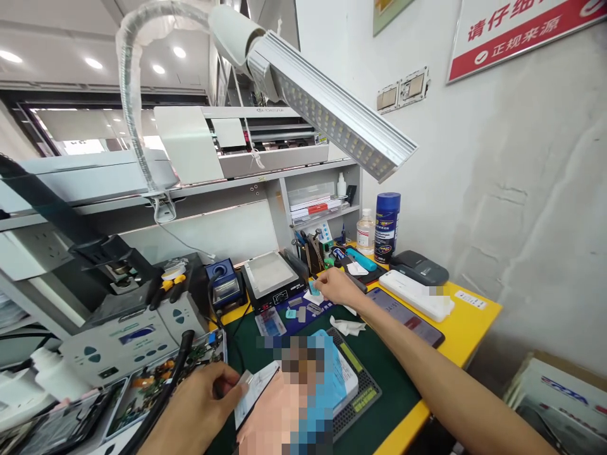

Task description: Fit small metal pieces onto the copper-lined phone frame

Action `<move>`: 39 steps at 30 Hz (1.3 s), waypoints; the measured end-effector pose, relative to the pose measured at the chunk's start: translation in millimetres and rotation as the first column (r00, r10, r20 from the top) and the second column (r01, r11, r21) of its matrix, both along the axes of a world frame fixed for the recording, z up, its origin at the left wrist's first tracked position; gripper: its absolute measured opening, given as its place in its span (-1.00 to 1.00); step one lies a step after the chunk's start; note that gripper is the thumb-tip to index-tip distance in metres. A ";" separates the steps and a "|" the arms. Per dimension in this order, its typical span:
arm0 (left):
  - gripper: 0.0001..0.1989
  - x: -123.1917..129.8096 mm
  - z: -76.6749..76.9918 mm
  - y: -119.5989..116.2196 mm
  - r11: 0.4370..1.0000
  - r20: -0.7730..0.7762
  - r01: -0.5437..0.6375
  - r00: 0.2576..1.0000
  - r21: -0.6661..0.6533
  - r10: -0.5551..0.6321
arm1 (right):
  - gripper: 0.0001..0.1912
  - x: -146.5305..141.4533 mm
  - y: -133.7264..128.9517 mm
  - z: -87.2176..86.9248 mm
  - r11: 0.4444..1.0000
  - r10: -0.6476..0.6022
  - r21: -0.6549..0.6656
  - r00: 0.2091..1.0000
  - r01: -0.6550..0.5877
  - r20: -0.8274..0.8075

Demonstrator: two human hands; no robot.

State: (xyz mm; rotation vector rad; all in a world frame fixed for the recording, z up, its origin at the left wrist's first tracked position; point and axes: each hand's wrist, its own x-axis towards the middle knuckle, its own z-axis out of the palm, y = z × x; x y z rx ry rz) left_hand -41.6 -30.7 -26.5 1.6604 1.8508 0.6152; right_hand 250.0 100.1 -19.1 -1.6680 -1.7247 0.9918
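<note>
My left hand (208, 401) is closed, thumb and fingers pinching a white printed flat piece (256, 393) with a clear edge. Beside it lies a blue and pink picture surface (279, 404), partly blurred out, on a grey tool mat (372, 393). My right hand (339, 287) reaches further back, with its fingers pinched together beside a small light-blue and white piece (313, 289). Exactly what those fingers hold is hidden. Small grey blades (313, 309) and a light-blue tab (291, 314) lie just in front, next to a crumpled white tissue (348, 326).
Behind stands a flat heating plate (274, 275), with a blue soldering station (225, 284) to its left. A phone (403, 316), a long white case (417, 295) and a blue-capped spray can (387, 227) are on the right. An LED lamp (332, 104) hangs overhead. Circuit boards fill a tray (165, 379) at left.
</note>
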 end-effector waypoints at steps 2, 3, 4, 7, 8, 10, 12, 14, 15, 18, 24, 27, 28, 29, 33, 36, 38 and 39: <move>-0.68 -0.5 3.6 0.1 1.000 0.050 0.012 0.999 -0.003 -0.012 | -0.72 0.4 3.2 0.0 1.000 0.010 -0.025 0.999 -0.009 0.038; -0.65 -1.5 5.6 -0.3 1.000 0.082 0.013 0.997 0.002 -0.013 | -0.72 0.4 5.2 -0.7 0.999 0.016 -0.037 0.999 -0.014 0.050; -0.62 -2.9 7.5 -1.0 1.000 0.131 -0.001 0.991 0.009 -0.001 | -0.72 0.3 7.4 -1.8 0.999 0.021 -0.046 0.998 -0.018 0.059; -0.56 -6.9 12.2 -4.5 0.993 0.348 -0.119 0.930 -0.023 0.119 | -0.71 -1.3 13.2 -6.3 0.997 0.035 -0.065 0.997 -0.030 0.076; -0.55 -7.3 13.5 -6.0 0.986 0.421 -0.159 0.892 -0.051 0.166 | -0.71 -2.1 14.4 -7.8 0.997 0.039 -0.067 0.996 -0.033 0.081; -0.55 -5.7 16.1 -9.1 0.977 0.537 -0.189 0.816 -0.102 0.214 | -0.70 -4.0 15.5 -9.7 0.997 0.045 -0.061 0.995 -0.039 0.091; -0.59 -1.5 18.9 -12.0 0.978 0.634 -0.166 0.745 -0.125 0.207 | -0.70 -5.6 14.8 -9.8 0.999 0.045 -0.032 0.994 -0.042 0.103; -0.63 3.1 21.2 -14.1 0.984 0.711 -0.121 0.680 -0.131 0.179 | -0.70 -6.8 13.3 -7.9 0.999 0.032 0.030 0.993 -0.035 0.114; -0.64 5.0 21.9 -14.7 0.985 0.729 -0.112 0.663 -0.130 0.172 | -0.70 -7.4 12.2 -6.3 0.997 0.018 0.076 0.993 -0.027 0.116; -0.67 8.2 22.3 -15.6 0.986 0.757 -0.108 0.632 -0.127 0.166 | -0.71 -10.1 5.7 0.6 0.968 -0.015 0.250 0.995 -0.010 0.098; -0.69 10.7 23.3 -15.6 0.988 0.797 -0.107 0.584 -0.112 0.154 | -0.72 -34.2 -35.0 11.7 0.841 0.266 0.480 0.963 -0.250 0.035; -0.71 13.2 23.9 -16.2 0.988 0.811 -0.108 0.564 -0.113 0.155 | -0.67 -52.7 -56.5 10.0 0.608 0.475 0.660 0.868 -0.441 0.143; -0.71 14.3 23.8 -16.5 0.987 0.815 -0.104 0.557 -0.119 0.157 | -0.66 -58.1 -61.0 8.8 0.488 0.507 0.723 0.833 -0.489 0.222; -0.71 15.6 23.4 -16.7 0.987 0.820 -0.097 0.550 -0.126 0.159 | -0.67 -62.7 -64.0 7.5 0.369 0.513 0.764 0.802 -0.529 0.307; -0.71 20.2 22.3 -16.0 0.984 0.839 -0.063 0.515 -0.165 0.174 | -0.78 -72.2 -65.7 3.7 0.045 0.410 0.814 0.754 -0.579 0.514; -0.68 18.6 23.5 -14.3 0.976 0.859 -0.021 0.471 -0.215 0.200 | -0.79 -71.7 -65.6 5.9 0.043 0.437 0.831 0.758 -0.555 0.484; -0.69 14.7 24.8 -13.1 0.971 0.870 -0.006 0.444 -0.238 0.215 | -0.81 -69.8 -66.9 10.6 0.257 0.521 0.831 0.795 -0.494 0.311; -0.70 12.6 25.3 -12.6 0.971 0.873 -0.011 0.436 -0.239 0.220 | -0.82 -68.7 -67.7 13.6 0.416 0.554 0.779 0.810 -0.469 0.192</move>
